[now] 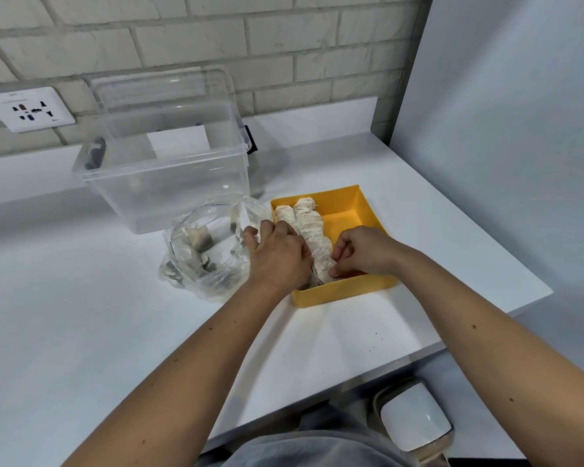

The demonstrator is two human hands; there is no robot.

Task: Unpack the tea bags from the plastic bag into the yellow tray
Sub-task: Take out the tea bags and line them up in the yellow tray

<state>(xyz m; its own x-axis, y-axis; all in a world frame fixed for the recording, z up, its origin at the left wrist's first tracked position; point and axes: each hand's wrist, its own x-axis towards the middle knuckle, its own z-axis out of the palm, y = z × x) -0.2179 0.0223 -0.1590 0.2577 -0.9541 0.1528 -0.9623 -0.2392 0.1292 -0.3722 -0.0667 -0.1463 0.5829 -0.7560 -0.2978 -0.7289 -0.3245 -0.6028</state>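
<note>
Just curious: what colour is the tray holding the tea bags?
The tray is yellow; the head view shows it.

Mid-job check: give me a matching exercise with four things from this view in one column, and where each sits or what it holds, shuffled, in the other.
Things:
1. plastic bag
2. yellow tray
3. clear bin
4. wall socket

Places or states:
A. on the brick wall, far left
B. right of the bag, holding rows of tea bags
C. at the back of the table, behind the bag
D. crumpled between bin and tray, a few tea bags inside

Pairs: 1-D, 2-B, 3-C, 4-A
</note>
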